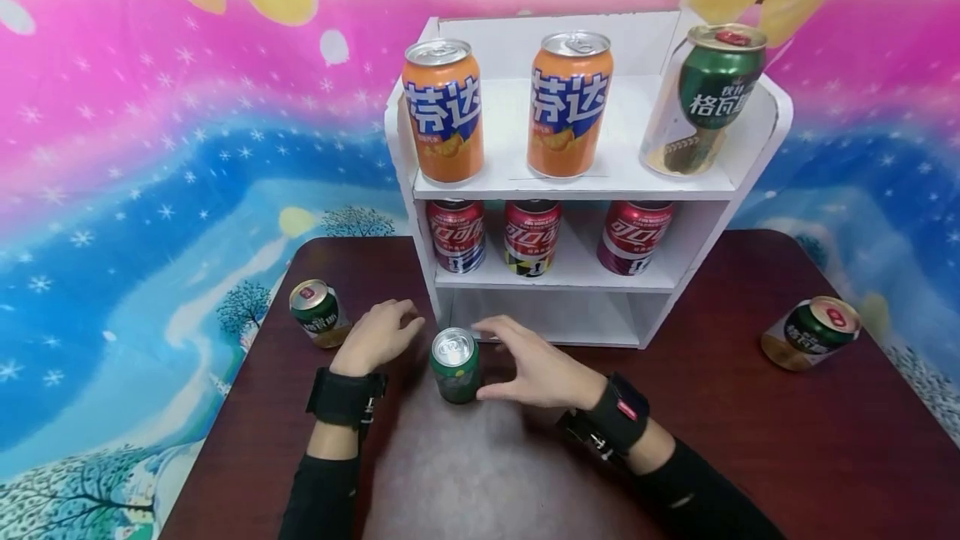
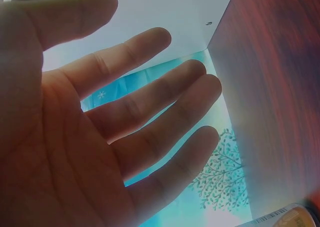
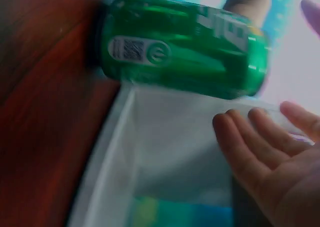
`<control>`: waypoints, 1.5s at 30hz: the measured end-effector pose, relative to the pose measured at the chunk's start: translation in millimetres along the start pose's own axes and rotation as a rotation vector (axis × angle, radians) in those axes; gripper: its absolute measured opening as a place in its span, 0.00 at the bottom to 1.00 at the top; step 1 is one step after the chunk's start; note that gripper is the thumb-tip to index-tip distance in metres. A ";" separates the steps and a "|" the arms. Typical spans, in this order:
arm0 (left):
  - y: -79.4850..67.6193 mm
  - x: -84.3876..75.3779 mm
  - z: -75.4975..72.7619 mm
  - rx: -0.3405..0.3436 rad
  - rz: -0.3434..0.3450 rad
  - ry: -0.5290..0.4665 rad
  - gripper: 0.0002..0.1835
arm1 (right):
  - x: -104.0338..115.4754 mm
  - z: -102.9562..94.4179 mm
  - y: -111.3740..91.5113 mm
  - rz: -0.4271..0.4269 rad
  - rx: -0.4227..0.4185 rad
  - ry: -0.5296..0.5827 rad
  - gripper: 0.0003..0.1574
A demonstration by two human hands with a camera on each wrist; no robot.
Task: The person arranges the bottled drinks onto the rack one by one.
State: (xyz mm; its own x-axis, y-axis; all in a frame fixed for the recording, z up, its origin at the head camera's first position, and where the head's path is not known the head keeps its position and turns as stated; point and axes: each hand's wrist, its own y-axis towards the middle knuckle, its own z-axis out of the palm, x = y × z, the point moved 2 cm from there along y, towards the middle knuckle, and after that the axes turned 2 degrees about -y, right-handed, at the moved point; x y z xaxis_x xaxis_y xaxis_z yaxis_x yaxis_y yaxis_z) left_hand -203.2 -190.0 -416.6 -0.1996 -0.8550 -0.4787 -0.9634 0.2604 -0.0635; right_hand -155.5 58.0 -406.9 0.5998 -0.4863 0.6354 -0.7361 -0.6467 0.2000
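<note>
A green soda can with a silver top stands upright on the table, just in front of the shelf's left side. Beside it, my right hand has its fingers and thumb spread around the can's right side, holding nothing. In the right wrist view the green can shows a QR code on its side, and a gap separates it from the fingertips. To the can's left is my left hand, its palm empty and its fingers loosely spread in the left wrist view. A green-and-gold can stands just beyond it.
A white shelf stands at the back. Its top holds orange cans and a green-and-gold can; red cola cans occupy the middle level. Another green-and-gold can is near the table's right edge.
</note>
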 end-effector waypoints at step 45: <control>-3.2 0.1 2.5 -0.030 0.000 -0.002 0.15 | -20.0 45.9 37.8 0.093 -0.017 0.113 0.47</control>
State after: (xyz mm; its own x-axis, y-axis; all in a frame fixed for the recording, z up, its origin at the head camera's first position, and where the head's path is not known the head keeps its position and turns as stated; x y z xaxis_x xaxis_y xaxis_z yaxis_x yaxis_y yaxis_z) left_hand -199.6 -189.7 -418.7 -0.1987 -0.8540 -0.4809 -0.9684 0.2467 -0.0378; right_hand -181.0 16.3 -446.3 0.4905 -0.4741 0.7312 -0.7927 -0.5913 0.1484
